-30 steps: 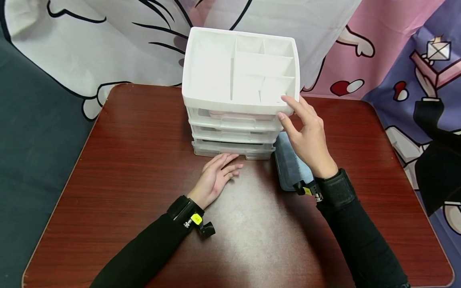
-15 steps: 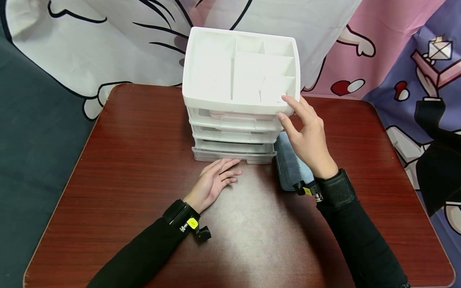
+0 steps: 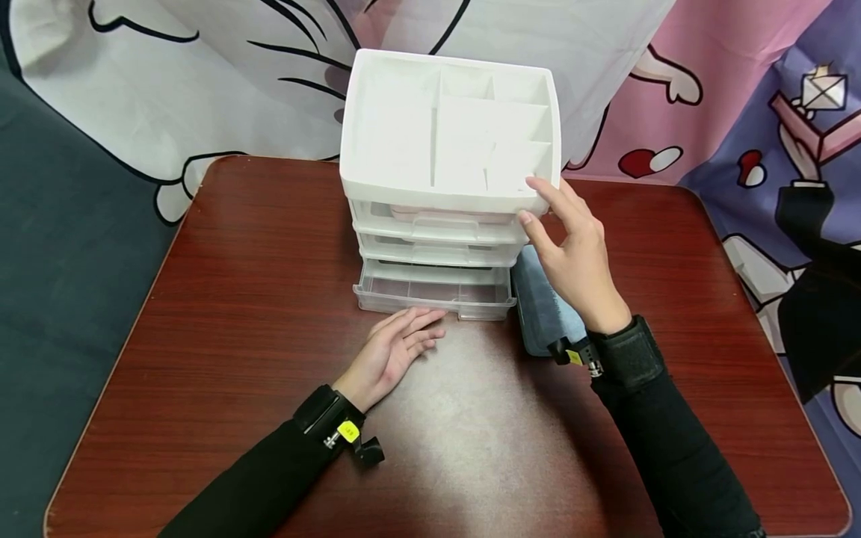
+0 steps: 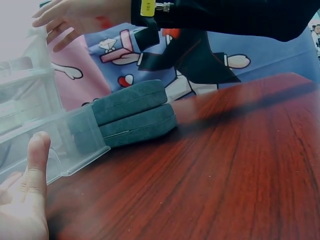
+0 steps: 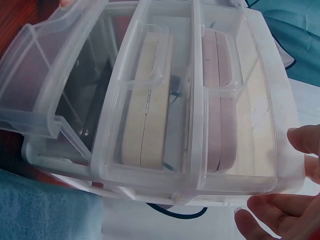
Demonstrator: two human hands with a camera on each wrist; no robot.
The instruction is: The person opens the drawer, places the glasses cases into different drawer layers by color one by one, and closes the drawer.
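A white plastic drawer cabinet (image 3: 397,127) with a divided top tray stands at the back of the table. Its clear bottom drawer (image 3: 437,291) is pulled partway out, with dividers showing inside. My left hand (image 3: 390,351) touches the front of this drawer with nearly straight fingertips; its thumb (image 4: 36,160) stands upright before the drawer in the left wrist view. With thumb and fingers, my right hand (image 3: 575,254) grips the cabinet's front right top corner. Through the clear fronts show a cream case (image 5: 145,110) in the middle drawer and a pinkish case (image 5: 220,110) in the top one.
A soft blue-grey case (image 3: 538,314) lies just right of the cabinet, beneath my right forearm. The dark red wooden table (image 3: 249,299) has rounded corners. A printed cloth (image 3: 202,82) hangs behind its back edge.
The bottom drawer has slid further out toward me, and my left hand has moved back along with it. My right hand has stayed at the cabinet's corner.
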